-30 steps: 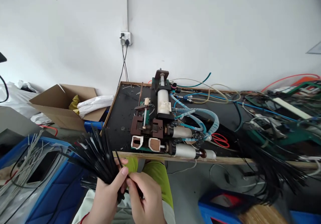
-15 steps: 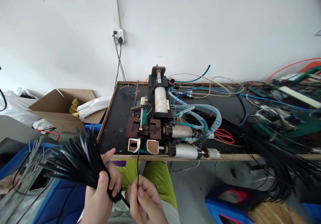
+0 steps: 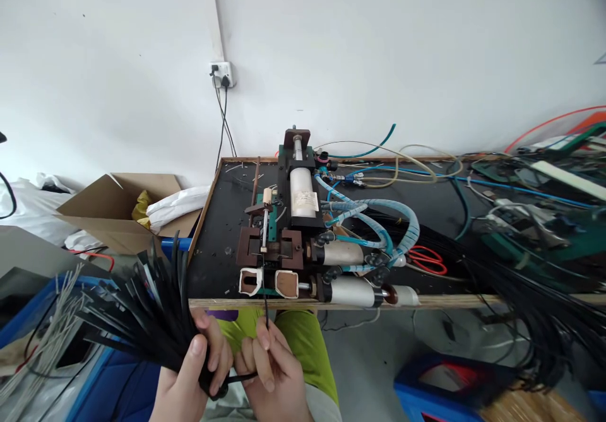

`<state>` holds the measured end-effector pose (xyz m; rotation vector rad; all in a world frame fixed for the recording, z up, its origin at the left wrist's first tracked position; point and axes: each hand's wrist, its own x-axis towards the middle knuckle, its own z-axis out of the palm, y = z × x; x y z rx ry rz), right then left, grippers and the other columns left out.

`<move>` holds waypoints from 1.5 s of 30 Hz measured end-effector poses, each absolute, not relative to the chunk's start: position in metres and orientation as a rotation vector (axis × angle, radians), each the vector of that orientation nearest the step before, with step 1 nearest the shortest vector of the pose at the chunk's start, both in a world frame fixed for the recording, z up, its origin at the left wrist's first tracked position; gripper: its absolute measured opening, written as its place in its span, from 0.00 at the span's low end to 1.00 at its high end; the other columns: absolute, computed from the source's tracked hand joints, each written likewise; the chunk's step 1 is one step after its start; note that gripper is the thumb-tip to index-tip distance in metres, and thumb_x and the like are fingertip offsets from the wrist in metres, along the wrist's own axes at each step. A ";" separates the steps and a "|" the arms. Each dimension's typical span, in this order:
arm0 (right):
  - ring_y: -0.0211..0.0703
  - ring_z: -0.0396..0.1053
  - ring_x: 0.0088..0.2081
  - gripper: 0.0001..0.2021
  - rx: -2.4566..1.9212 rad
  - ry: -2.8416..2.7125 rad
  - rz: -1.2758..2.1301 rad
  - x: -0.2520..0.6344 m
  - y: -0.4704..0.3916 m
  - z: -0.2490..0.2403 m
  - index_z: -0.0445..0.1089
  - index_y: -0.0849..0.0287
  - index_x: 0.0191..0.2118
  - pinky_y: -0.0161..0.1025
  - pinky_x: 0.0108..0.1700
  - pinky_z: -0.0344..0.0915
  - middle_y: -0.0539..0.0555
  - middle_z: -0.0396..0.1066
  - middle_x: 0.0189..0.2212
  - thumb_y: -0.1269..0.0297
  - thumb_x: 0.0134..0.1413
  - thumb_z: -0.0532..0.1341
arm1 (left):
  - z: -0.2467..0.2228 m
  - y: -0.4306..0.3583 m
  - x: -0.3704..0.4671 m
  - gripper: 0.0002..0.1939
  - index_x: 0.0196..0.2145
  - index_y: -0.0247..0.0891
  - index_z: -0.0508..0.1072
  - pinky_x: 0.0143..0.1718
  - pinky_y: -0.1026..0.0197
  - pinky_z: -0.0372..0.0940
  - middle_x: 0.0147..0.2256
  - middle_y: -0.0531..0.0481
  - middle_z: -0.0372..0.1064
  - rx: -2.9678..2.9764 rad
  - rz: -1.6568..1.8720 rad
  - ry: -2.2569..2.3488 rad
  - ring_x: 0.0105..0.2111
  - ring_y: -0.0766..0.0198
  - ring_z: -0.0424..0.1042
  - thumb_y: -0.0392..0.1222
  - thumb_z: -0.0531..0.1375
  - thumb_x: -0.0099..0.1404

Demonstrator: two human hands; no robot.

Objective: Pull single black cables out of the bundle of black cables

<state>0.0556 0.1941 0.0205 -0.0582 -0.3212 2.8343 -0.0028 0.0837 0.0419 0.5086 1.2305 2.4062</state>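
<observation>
A thick bundle of black cables (image 3: 151, 315) fans out up and to the left from my left hand (image 3: 194, 365), whose fingers are wrapped round it. My right hand (image 3: 274, 371) pinches a single black cable (image 3: 266, 311) between thumb and fingers, below the table's front edge. The upper part of this cable runs up between the two brown pads of a pneumatic machine (image 3: 269, 248). A short black length also spans from the bundle to my right hand.
Blue hoses (image 3: 402, 214) and metal cylinders (image 3: 353, 289) lie right of the machine. More black cables (image 3: 534, 321) hang over the table edge (image 3: 449, 299) at right. A cardboard box (image 3: 123, 207) stands left, above a blue crate (image 3: 89, 371) with grey wires. Blue bins (image 3: 421, 397) stand below right.
My right hand has moved slightly up along with the single cable, whose upper end now reaches further into the machine between the pads. The view has shifted slightly.
</observation>
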 end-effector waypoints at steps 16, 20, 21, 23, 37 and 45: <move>0.38 0.34 0.20 0.12 -0.135 -0.266 2.840 0.056 0.196 0.020 0.72 0.56 0.30 0.37 0.27 0.44 0.39 0.44 0.10 0.58 0.62 0.68 | 0.040 0.091 -0.001 0.21 0.51 0.46 0.73 0.21 0.64 0.57 0.23 0.56 0.68 0.560 2.393 1.248 0.16 0.70 0.60 0.62 0.62 0.71; 0.39 0.34 0.20 0.13 -0.167 -0.306 2.843 0.056 0.196 0.019 0.70 0.55 0.29 0.37 0.26 0.44 0.39 0.43 0.10 0.56 0.62 0.69 | 0.040 0.092 0.001 0.20 0.51 0.46 0.73 0.22 0.63 0.58 0.23 0.57 0.68 0.564 2.382 1.288 0.15 0.69 0.60 0.62 0.60 0.73; 0.39 0.34 0.20 0.13 -0.169 -0.311 2.840 0.056 0.195 0.017 0.70 0.55 0.30 0.37 0.26 0.44 0.39 0.43 0.10 0.56 0.62 0.68 | 0.040 0.092 0.001 0.20 0.51 0.46 0.73 0.22 0.63 0.58 0.23 0.57 0.68 0.555 2.384 1.289 0.15 0.70 0.60 0.63 0.60 0.73; 0.39 0.34 0.19 0.14 -0.150 -0.293 2.822 0.056 0.193 0.013 0.69 0.55 0.30 0.37 0.26 0.44 0.39 0.42 0.09 0.55 0.63 0.68 | 0.042 0.093 0.002 0.21 0.52 0.47 0.72 0.22 0.64 0.58 0.23 0.57 0.68 0.525 2.380 1.291 0.15 0.70 0.59 0.63 0.59 0.73; 0.38 0.34 0.17 0.13 -0.143 -0.291 2.768 0.057 0.186 0.001 0.68 0.54 0.29 0.36 0.23 0.42 0.38 0.42 0.08 0.56 0.64 0.66 | 0.046 0.096 0.009 0.19 0.49 0.46 0.73 0.22 0.63 0.57 0.23 0.57 0.68 0.400 2.405 1.305 0.16 0.69 0.62 0.61 0.62 0.72; 0.38 0.34 0.17 0.16 -0.212 -0.353 2.753 0.057 0.184 -0.004 0.64 0.52 0.28 0.36 0.22 0.42 0.38 0.41 0.07 0.52 0.61 0.68 | 0.048 0.097 0.013 0.21 0.49 0.47 0.72 0.22 0.63 0.57 0.22 0.58 0.67 0.337 2.404 1.318 0.16 0.70 0.60 0.64 0.63 0.70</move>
